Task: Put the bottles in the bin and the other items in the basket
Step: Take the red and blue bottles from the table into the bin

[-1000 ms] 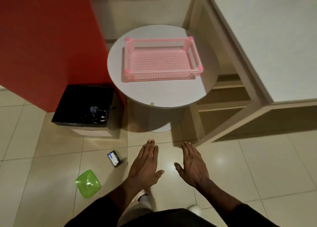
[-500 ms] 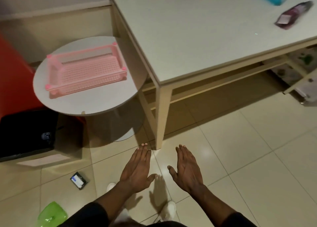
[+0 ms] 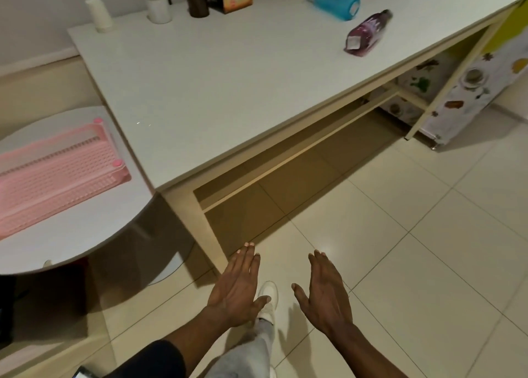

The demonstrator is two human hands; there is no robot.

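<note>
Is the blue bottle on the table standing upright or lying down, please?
Lying down: the blue bottle rests on its side on the white table, cap pointing left.

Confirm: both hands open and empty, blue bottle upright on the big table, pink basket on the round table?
No: head view shows the blue bottle lying on its side on the big table; left hand and right hand open, empty; pink basket on the round table.

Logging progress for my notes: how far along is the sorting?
Nothing looks done: the visible part of the basket is empty. In hand: nothing; left hand and right hand are open. Left: the blue bottle and purple bottle lie on the table.
</note>
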